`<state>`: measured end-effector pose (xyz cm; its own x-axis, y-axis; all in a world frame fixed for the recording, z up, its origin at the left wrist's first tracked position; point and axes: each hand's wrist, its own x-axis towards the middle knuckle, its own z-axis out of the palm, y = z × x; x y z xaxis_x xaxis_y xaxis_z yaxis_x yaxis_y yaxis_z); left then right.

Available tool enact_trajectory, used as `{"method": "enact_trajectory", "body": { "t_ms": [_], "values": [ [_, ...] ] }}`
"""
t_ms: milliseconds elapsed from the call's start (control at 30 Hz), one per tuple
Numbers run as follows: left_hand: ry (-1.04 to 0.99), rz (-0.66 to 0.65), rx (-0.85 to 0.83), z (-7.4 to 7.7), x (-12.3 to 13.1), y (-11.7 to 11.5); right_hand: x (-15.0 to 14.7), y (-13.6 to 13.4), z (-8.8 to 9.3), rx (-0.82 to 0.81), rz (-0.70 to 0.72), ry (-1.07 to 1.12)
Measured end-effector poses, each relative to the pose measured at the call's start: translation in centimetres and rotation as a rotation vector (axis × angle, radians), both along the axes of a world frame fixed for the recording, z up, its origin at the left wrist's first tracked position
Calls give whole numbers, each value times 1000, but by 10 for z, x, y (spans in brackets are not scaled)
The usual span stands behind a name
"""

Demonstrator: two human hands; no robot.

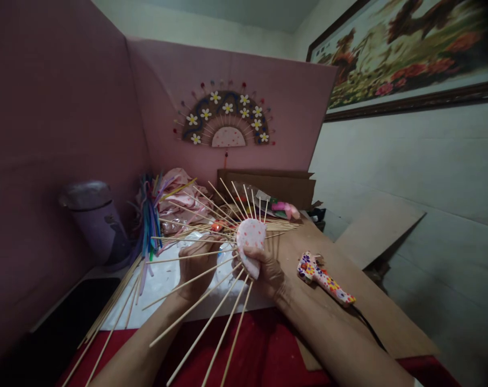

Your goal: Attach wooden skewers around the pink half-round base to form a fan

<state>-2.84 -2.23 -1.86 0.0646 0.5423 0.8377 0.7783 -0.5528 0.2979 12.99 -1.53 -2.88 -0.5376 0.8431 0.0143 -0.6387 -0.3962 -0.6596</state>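
My right hand [266, 269] grips a half-round, pink-spotted white piece [252, 236], its thumb lying across the front. Many thin wooden sticks [195, 278] fan out from the curved edge of this piece, upward, to the left and down toward me. Behind the left-hand sticks is my left hand [198, 266], with its fingers curled in. The sticks partly cover it, and what its fingers hold, if anything, does not show clearly.
A flower-patterned glue gun [324, 279] with a black cord lies on the brown board [368, 312] at right. Coloured pipe cleaners [149, 215], loose sticks [110, 306] and a lidded tumbler [97, 226] are at left. A flowered fan [228, 115] hangs on the pink panel.
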Motion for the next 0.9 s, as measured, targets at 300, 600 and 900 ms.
{"method": "enact_trajectory", "body": {
  "t_ms": [300,600,900],
  "values": [
    [-84,107,99,1,-11,10,1,1,-1,-58,75,28],
    [-245,-24,-26,-3,-6,15,2,-2,-5,-18,185,30],
    [-105,78,14,-1,-19,21,2,-3,0,2,111,41]
  ]
}}
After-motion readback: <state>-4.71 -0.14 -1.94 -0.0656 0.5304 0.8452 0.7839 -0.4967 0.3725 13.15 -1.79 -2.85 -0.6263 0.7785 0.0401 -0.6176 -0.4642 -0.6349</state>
